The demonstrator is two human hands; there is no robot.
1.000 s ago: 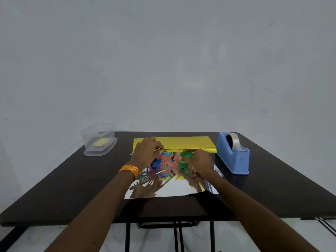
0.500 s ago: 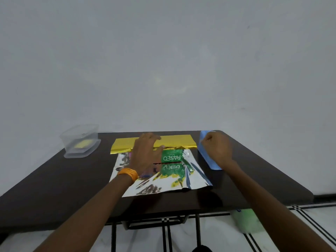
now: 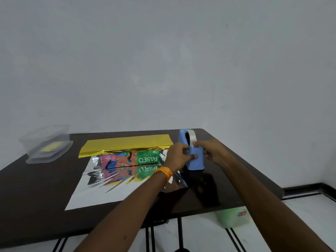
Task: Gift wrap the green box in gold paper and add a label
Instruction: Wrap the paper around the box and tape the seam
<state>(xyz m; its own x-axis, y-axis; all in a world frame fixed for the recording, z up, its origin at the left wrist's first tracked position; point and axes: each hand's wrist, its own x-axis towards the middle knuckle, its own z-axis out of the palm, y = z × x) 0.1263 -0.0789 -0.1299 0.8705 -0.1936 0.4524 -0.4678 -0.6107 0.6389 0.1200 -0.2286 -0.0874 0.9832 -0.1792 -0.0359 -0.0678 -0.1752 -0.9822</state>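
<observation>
The green box (image 3: 130,159), colourfully printed with "PASEO" on its side, lies on the gold paper (image 3: 127,144). The sheet's far edge is folded over the box top, and its silver underside (image 3: 101,190) spreads toward me. Right of the box stands a blue tape dispenser (image 3: 196,160). My left hand (image 3: 179,155), with an orange band at the wrist, grips the dispenser's front end from the left. My right hand (image 3: 211,150) comes in from the right, its fingertips pinching the tape end at the cutter. Neither hand touches the box.
A clear plastic container (image 3: 32,157) with a yellow item inside sits at the far left of the dark table (image 3: 36,197). A light green bin (image 3: 232,218) stands on the floor under the table's right edge. The white wall is close behind.
My left hand has left the box and paper and moved right onto the dispenser. My right hand has come down on the dispenser's cutter end. The view has swung right.
</observation>
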